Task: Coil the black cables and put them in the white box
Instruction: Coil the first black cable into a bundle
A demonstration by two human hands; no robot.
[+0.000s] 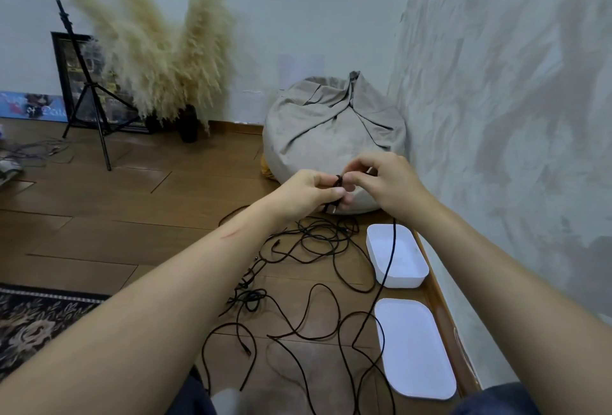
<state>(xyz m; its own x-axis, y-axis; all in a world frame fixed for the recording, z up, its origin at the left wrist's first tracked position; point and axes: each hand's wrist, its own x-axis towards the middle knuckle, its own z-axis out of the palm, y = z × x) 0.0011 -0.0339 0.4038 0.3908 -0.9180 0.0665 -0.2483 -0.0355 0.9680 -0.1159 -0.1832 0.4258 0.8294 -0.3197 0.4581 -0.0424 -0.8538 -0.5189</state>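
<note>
The textured grey-white wall (496, 116) closes the right side, and a wooden skirting runs along its foot. Hard against that skirting stands the open white rectangular plastic box (402, 280), with its flat white lid (414, 348) lying nearer the person, also along the wall. Beyond the box a slumped grey fabric beanbag (331, 133) fills the corner. To the left the brown wooden plank floor (132, 216) stretches wide towards a black tripod stand (89, 93), a bunch of beige pampas grass (159, 50) and a dark patterned rug (33, 325) at the near left edge.

Both arms reach forward, and the hands meet in the air in front of the beanbag, above and beyond the box. The left hand (311, 193) has its fingers curled round a small coil of black cable (338, 181), and the right hand (387, 183) pinches the same coil from the other side with thumb and fingertips. From under the right hand one strand of that cable drops straight across the open box and down to the floor just beside the lid. The loose tangle of black cables (314, 242) sprawls on the floor below the hands, left of the box and lid.
</note>
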